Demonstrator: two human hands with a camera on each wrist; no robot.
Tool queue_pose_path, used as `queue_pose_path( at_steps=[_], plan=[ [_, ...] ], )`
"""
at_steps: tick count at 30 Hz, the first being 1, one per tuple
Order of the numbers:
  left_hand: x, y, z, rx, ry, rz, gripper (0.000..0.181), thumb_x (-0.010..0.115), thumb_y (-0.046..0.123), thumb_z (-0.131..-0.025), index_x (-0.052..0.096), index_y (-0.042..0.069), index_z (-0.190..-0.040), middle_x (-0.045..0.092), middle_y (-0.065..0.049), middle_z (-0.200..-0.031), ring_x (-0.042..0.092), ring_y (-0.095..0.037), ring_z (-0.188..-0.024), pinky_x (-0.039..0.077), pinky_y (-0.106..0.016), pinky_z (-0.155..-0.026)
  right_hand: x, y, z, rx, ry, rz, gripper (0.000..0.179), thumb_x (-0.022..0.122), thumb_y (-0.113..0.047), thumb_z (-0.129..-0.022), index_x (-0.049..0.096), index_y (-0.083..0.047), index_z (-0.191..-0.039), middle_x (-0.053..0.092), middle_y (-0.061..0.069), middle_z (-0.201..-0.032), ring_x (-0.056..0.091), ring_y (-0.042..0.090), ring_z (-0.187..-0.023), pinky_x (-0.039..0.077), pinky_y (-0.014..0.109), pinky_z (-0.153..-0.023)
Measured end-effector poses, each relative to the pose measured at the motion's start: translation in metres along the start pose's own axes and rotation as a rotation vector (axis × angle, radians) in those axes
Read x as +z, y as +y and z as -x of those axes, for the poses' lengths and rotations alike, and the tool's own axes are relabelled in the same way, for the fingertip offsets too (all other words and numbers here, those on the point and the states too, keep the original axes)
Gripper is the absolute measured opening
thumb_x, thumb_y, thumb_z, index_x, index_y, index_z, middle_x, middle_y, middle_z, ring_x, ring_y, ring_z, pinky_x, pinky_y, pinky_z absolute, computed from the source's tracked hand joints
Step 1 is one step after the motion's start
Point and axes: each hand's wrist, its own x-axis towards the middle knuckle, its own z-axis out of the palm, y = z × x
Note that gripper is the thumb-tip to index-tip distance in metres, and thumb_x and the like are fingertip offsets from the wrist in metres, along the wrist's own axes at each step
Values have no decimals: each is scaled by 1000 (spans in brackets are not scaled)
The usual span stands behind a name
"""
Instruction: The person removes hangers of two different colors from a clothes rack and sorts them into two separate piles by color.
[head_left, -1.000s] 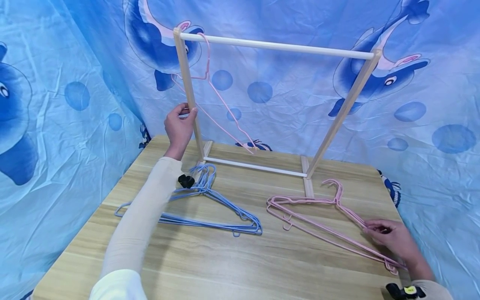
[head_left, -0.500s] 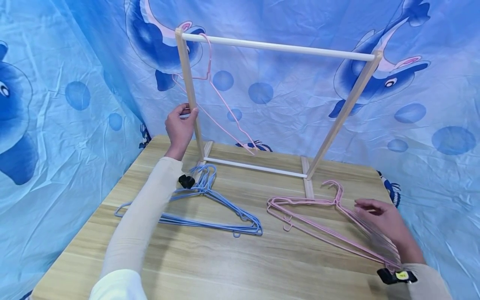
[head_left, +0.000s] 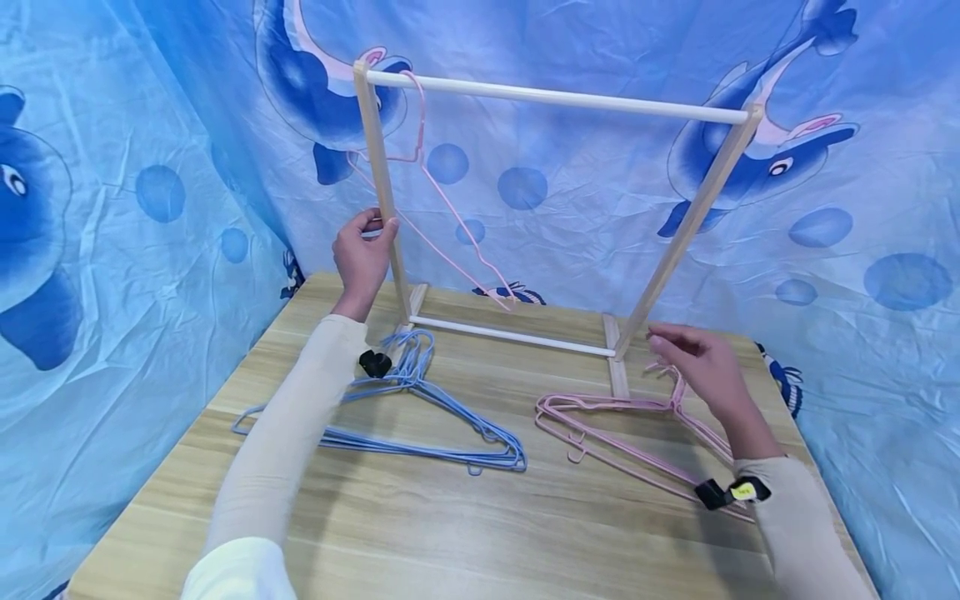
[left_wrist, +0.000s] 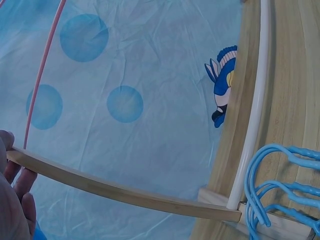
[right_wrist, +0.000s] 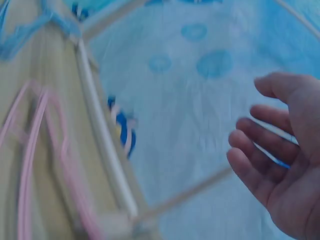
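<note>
My left hand point(head_left: 363, 254) grips the left wooden post point(head_left: 378, 158) of a small clothes rack, thumb in front and fingers behind. My right hand point(head_left: 697, 362) is in the air by the rack's right post point(head_left: 686, 229), above the hooks of the pink hangers point(head_left: 615, 446) lying on the table. In the right wrist view this hand's fingers point(right_wrist: 267, 137) are loosely bent and hold nothing. One pink hanger point(head_left: 450, 208) hangs by its hook from the left end of the white top rod point(head_left: 555, 96). A stack of blue hangers point(head_left: 427, 454) lies left, partly behind my left sleeve.
The wood-grain table point(head_left: 465, 533) carries the rack at its far side. A white lower rod point(head_left: 510, 333) joins the rack's feet. Behind and beside hangs a blue curtain point(head_left: 592, 242) printed with dolphins. Wrist cameras point(head_left: 375, 363) are strapped on both arms.
My right hand has left the right end of the pink hangers and moved up and left toward the rack's right post. The left hand stays on its post.
</note>
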Motion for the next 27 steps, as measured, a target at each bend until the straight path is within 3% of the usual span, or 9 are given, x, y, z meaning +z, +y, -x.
queue_pose_path(
  at_steps=[7, 12, 21, 27],
  plan=[
    [-1, -1, 0, 2, -3, 11, 31, 73, 34, -96, 76, 12, -119, 76, -10, -108, 74, -24, -98, 60, -36, -86, 26, -39, -35, 11, -26, -263, 45, 69, -37, -99, 70, -3, -129, 74, -12, -108, 72, 13, -98, 61, 23, -80],
    [-1, -2, -1, 7, -9, 19, 31, 73, 33, -96, 75, 13, -119, 75, -9, -108, 74, -22, -93, 60, -34, -83, 48, -62, -55, 36, -66, -398, 47, 71, -37, -97, 68, -5, -132, 75, 0, -115, 71, 17, -102, 61, 26, -84],
    [-1, -4, -2, 24, 0, 17, 31, 73, 33, -97, 75, 12, -119, 75, -10, -107, 73, -21, -92, 60, -34, -82, 85, -107, -80, 17, -81, -460, 46, 70, -40, -97, 70, -7, -129, 74, 7, -116, 70, 24, -103, 60, 32, -88],
    [0, -2, -1, 26, 1, 2, 31, 73, 33, -96, 76, 12, -119, 76, -10, -107, 73, -23, -95, 60, -33, -82, 106, -139, -98, 59, -106, -466, 49, 71, -45, -96, 70, -8, -129, 72, 12, -121, 68, 28, -108, 58, 42, -95]
  ],
)
